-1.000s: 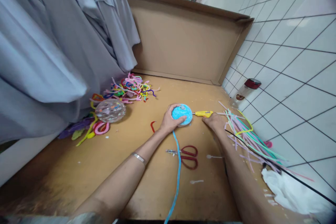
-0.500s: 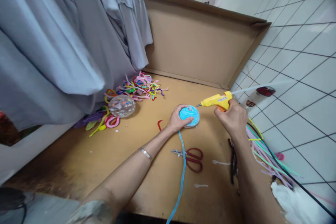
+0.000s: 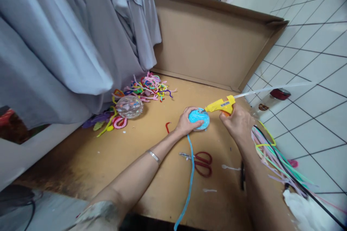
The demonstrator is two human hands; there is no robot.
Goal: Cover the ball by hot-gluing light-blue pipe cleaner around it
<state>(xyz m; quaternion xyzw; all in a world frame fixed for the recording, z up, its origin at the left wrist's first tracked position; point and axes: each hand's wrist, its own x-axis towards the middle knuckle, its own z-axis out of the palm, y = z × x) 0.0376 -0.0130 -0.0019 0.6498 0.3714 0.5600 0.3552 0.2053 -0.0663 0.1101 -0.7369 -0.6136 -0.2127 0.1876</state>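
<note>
My left hand (image 3: pixel 187 122) is closed round the side of a ball wrapped in blue pipe cleaner (image 3: pixel 200 120), thumb across its front. A loose blue length (image 3: pixel 191 173) trails from it down the table towards me. In my right hand (image 3: pixel 238 122) is a yellow hot glue gun (image 3: pixel 221 105), with a long clear glue stick (image 3: pixel 267 89) poking out of its back. The gun's metal tip meets the top of the ball; whether glue is flowing I cannot tell. Red-handled scissors (image 3: pixel 203 164) lie below the ball, the blue strand crossing their blades.
At the left sit a clear speckled ball (image 3: pixel 129 107) and a heap of colourful pipe cleaners (image 3: pixel 151 86). A bundle of long pipe cleaners (image 3: pixel 273 157), a black cable and a red-capped bottle (image 3: pixel 271 100) are at the right. A cardboard panel (image 3: pixel 206 39) stands behind.
My right hand has brought the glue gun left and down, so its tip now reaches the top of the blue ball. My left hand keeps its hold; the view has shifted slightly.
</note>
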